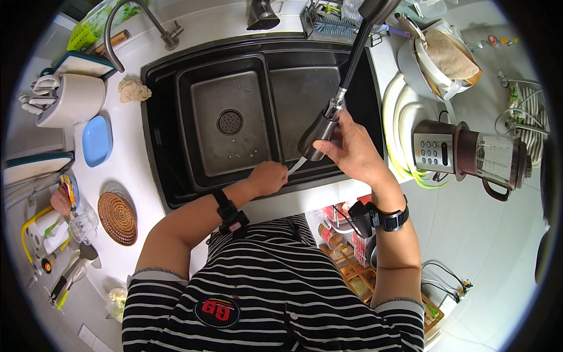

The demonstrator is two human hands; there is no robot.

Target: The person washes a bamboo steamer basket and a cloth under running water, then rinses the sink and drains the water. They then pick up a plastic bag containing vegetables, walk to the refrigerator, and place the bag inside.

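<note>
My right hand (358,152) grips the dark pull-out faucet spray head (319,134), tilted over the front of the right basin. A braided black hose (354,59) runs from the head up to the faucet's spout. My left hand (268,178) is curled at the front edge of the black double sink (158,145). A pale strip (297,165), apparently running water, spans from the nozzle to my left fist. Whether that fist holds something is hidden. In the left basin (211,145) are a round drain strainer (230,122) and a few small white bits.
Left of the sink are a crumpled beige cloth (134,90), knife block (79,99), blue plastic dish (97,141) and woven basket (117,218). A curved second faucet (151,20) stands behind. On the right are green onions (398,127) and a blender (466,149).
</note>
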